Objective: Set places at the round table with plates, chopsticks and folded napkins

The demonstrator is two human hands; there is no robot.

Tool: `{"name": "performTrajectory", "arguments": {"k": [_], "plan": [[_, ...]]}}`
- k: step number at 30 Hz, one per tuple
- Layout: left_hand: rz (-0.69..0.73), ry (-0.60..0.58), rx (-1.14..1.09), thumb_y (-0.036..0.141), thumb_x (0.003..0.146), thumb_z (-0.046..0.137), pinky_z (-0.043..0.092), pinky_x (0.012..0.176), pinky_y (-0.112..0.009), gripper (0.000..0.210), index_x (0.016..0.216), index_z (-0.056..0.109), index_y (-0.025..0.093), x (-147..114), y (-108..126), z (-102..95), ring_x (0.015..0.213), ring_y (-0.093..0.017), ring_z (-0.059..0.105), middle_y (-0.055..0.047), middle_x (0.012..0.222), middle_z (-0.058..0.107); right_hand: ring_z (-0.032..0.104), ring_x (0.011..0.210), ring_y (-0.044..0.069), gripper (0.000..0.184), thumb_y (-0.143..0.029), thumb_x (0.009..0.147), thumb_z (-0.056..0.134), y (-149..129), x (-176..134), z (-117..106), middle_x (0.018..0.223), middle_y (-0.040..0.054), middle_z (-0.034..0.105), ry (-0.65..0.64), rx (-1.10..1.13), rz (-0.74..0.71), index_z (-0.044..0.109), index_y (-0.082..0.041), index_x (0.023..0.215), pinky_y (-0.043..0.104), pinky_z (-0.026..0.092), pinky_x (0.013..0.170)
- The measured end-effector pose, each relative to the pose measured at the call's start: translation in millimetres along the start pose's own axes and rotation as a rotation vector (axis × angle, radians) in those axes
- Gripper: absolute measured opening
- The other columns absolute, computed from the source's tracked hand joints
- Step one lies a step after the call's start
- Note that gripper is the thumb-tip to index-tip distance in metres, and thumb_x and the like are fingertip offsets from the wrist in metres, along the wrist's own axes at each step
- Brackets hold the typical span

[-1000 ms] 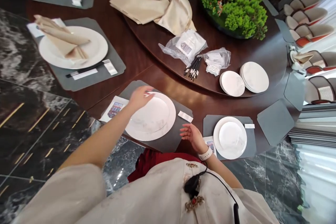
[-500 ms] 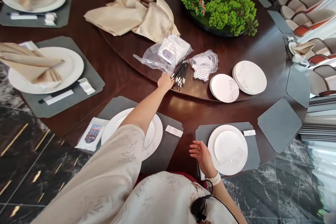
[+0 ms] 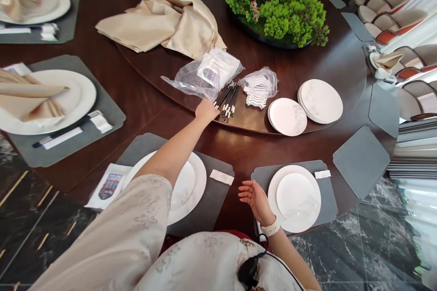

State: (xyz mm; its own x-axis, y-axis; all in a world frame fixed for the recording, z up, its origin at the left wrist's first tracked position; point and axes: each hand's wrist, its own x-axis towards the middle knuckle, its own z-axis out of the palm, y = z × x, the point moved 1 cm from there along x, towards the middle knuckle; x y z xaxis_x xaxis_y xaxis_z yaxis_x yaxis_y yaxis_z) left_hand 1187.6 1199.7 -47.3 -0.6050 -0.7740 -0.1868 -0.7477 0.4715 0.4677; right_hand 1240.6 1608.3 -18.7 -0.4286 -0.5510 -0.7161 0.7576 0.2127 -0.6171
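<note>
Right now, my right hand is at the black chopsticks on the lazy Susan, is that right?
Not quite: the head view shows your left hand at the black chopsticks on the lazy Susan.

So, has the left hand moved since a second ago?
Yes, forward: the left hand has gone from above the large plate to the black chopsticks.

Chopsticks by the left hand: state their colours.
The chopsticks are mostly black with pale bands; the head view shows them best.
</note>
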Motion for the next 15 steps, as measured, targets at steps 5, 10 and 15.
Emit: {"name": "performTrajectory", "arguments": {"k": [5,10,15], "plan": [[-0.077,-0.012,0.198,0.025,0.090,0.058,0.049,0.098,-0.050,0.047,0.131,0.060,0.003,-9.1,5.7,-7.0,0.123,-0.040,0.058,-0.028,0.132,0.058,0.068,0.078,0.017,0.059,-0.072,0.077,0.073,1.2,-7.2,5.1,0.095,0.0085,0.073,0.005,-0.007,0.003,0.071,-0.018,0.100,0.029,0.052,0.070],[-0.089,0.013,0.184,0.015,0.098,0.029,0.051,0.095,-0.057,0.049,0.141,0.051,0.008,-33.1,-0.8,-1.5,0.123,-0.043,0.058,-0.029,0.137,0.051,0.068,0.076,0.016,0.057,-0.070,0.080,0.070,5.6,-9.2,11.8,0.095,0.0092,0.073,-0.023,-0.024,-0.006,0.070,-0.017,0.099,0.028,0.052,0.069],[-0.178,0.036,0.047,0.013,0.096,0.029,0.050,0.098,-0.054,0.048,0.140,0.048,0.009,-59.1,-9.1,5.3,0.123,-0.042,0.061,-0.032,0.141,0.049,0.067,0.072,0.014,0.051,-0.067,0.086,0.066,5.6,1.0,24.8,0.091,0.0082,0.073,-0.078,-0.061,0.010,0.069,-0.017,0.097,0.026,0.052,0.066]]}}
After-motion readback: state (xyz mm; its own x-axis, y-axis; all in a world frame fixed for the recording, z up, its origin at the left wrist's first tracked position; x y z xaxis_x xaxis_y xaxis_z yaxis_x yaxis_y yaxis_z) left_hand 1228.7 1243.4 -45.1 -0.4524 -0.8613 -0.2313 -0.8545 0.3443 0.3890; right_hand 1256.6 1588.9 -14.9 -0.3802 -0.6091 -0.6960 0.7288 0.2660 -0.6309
